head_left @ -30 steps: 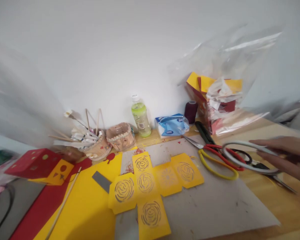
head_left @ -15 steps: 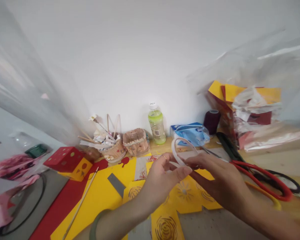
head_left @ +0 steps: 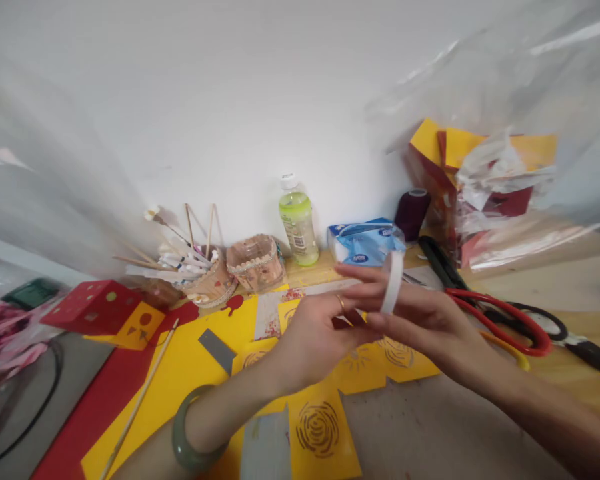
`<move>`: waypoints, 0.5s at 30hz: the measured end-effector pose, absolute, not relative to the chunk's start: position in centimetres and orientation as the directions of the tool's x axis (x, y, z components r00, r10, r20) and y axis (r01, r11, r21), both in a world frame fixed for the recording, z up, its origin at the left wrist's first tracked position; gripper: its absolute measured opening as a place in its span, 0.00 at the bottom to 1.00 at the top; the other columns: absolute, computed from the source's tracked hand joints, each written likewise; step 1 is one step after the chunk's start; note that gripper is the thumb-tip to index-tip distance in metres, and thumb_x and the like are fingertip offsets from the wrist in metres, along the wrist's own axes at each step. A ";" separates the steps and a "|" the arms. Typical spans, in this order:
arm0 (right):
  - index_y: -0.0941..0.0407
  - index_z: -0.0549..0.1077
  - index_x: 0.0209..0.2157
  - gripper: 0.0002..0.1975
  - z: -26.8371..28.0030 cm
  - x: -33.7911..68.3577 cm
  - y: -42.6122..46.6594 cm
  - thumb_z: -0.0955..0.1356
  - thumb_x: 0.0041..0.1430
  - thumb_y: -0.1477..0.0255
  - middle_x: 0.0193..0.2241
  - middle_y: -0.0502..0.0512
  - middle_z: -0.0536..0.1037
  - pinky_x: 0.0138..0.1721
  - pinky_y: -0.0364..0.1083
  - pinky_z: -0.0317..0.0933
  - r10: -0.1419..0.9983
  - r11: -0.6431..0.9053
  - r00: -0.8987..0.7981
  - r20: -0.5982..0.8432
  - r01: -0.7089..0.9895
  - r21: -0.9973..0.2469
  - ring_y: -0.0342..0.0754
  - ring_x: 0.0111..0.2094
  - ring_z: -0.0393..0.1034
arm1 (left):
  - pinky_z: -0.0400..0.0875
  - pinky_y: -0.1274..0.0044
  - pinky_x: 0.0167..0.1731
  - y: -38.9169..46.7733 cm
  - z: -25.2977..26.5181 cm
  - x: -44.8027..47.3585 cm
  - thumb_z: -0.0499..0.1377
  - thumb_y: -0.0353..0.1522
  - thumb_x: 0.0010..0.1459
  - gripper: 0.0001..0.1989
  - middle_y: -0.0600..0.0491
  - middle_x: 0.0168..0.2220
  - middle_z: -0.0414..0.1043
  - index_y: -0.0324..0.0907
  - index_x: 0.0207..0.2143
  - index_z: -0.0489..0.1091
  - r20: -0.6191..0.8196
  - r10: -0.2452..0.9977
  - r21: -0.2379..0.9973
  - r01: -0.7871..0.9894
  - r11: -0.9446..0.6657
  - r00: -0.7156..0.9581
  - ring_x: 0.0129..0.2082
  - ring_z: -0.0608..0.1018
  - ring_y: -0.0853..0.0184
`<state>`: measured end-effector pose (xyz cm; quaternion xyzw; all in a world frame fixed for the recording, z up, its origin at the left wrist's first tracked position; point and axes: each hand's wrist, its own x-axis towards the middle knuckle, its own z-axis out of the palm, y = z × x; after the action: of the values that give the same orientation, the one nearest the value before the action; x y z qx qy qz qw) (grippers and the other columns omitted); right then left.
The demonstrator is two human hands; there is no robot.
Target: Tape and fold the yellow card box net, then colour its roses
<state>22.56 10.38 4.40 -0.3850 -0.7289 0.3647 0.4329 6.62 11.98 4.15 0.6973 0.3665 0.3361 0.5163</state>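
Observation:
A thin white ring, seemingly a nearly used-up roll of tape, stands edge-on at my right hand, held between the thumb and fingers. Close beside it, my left hand has its fingers bent together towards the right fingertips; whatever they pinch is hidden. A green bangle circles the left wrist. Beneath both hands lies yellow card with cut-out patterns, partly covered by the hands.
Scissors with red handles lie at right, near a purple thread spool. Behind stand a tissue pack, a green drink bottle and a pot of cotton swabs. At left are a red-and-yellow box and a wooden stick.
The white ring has turned from a slanted loop to nearly edge-on, now at the right fingers. My left fingers have curled in. The view has shifted slightly right and down.

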 end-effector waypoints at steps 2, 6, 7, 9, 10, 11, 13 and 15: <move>0.48 0.76 0.40 0.10 3.9 22.5 10.4 0.67 0.55 0.68 0.51 0.50 0.71 0.52 0.53 0.59 0.853 0.513 -0.266 0.450 0.266 -0.816 0.52 0.55 0.61 | 0.67 0.80 0.27 12.1 4.0 6.6 0.61 0.27 0.46 0.11 0.56 0.27 0.72 0.41 0.35 0.72 0.034 0.900 0.988 0.120 -0.096 0.434 0.24 0.71 0.73; 0.51 0.74 0.34 0.06 2.8 22.7 10.8 0.67 0.53 0.73 0.40 0.51 0.78 0.52 0.54 0.59 0.774 0.628 -0.207 0.598 0.374 -0.683 0.50 0.45 0.70 | 0.66 0.80 0.25 12.5 3.8 6.1 0.63 0.24 0.41 0.14 0.59 0.21 0.68 0.40 0.33 0.69 -0.072 0.931 0.996 0.066 0.052 0.358 0.22 0.71 0.74; 0.52 0.74 0.32 0.04 2.7 22.8 10.9 0.67 0.53 0.73 0.34 0.51 0.78 0.48 0.53 0.62 0.776 0.622 -0.210 0.594 0.410 -0.667 0.49 0.40 0.72 | 0.66 0.80 0.26 12.6 3.8 6.0 0.63 0.24 0.40 0.12 0.58 0.22 0.68 0.39 0.31 0.68 -0.101 0.928 0.994 0.076 0.079 0.359 0.22 0.71 0.74; 0.54 0.73 0.28 0.03 2.6 23.0 11.1 0.67 0.53 0.72 0.27 0.51 0.77 0.37 0.48 0.67 0.822 0.564 -0.237 0.518 0.462 -0.684 0.48 0.32 0.72 | 0.67 0.79 0.27 12.9 3.7 5.6 0.63 0.25 0.41 0.08 0.57 0.23 0.69 0.38 0.27 0.68 -0.172 0.909 0.983 0.131 0.131 0.380 0.23 0.72 0.73; 0.55 0.72 0.26 0.04 2.7 23.1 11.3 0.67 0.53 0.71 0.26 0.51 0.75 0.32 0.46 0.67 0.859 0.511 -0.243 0.450 0.472 -0.719 0.46 0.30 0.71 | 0.67 0.79 0.27 13.1 3.5 5.4 0.63 0.25 0.42 0.07 0.57 0.23 0.70 0.38 0.27 0.68 -0.208 0.896 0.973 0.175 0.149 0.393 0.23 0.72 0.73; 0.55 0.71 0.24 0.06 2.8 23.3 11.4 0.67 0.52 0.70 0.24 0.51 0.74 0.29 0.44 0.66 0.894 0.448 -0.235 0.382 0.463 -0.765 0.45 0.28 0.70 | 0.67 0.79 0.26 13.4 3.3 5.1 0.62 0.25 0.43 0.06 0.56 0.22 0.70 0.38 0.27 0.69 -0.236 0.887 0.961 0.228 0.154 0.398 0.23 0.72 0.72; 0.56 0.69 0.21 0.10 2.9 23.6 11.8 0.68 0.50 0.66 0.22 0.50 0.71 0.23 0.41 0.63 0.952 0.303 -0.181 0.249 0.413 -0.859 0.43 0.24 0.68 | 0.67 0.78 0.26 13.8 2.6 4.4 0.61 0.25 0.45 0.05 0.56 0.23 0.71 0.38 0.28 0.70 -0.222 0.896 0.929 0.362 0.075 0.385 0.23 0.72 0.71; 0.57 0.69 0.20 0.13 2.7 23.9 12.3 0.70 0.47 0.63 0.20 0.49 0.70 0.20 0.40 0.61 0.983 0.178 -0.117 0.144 0.374 -0.910 0.42 0.22 0.66 | 0.67 0.76 0.30 14.0 1.5 3.6 0.58 0.24 0.49 0.05 0.53 0.28 0.73 0.39 0.29 0.71 -0.085 0.916 0.847 0.513 -0.141 0.392 0.27 0.73 0.70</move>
<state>23.90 12.26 2.70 -0.5229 -0.6488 0.3710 0.4098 3.57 13.97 1.49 0.7174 0.4980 0.2363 0.4261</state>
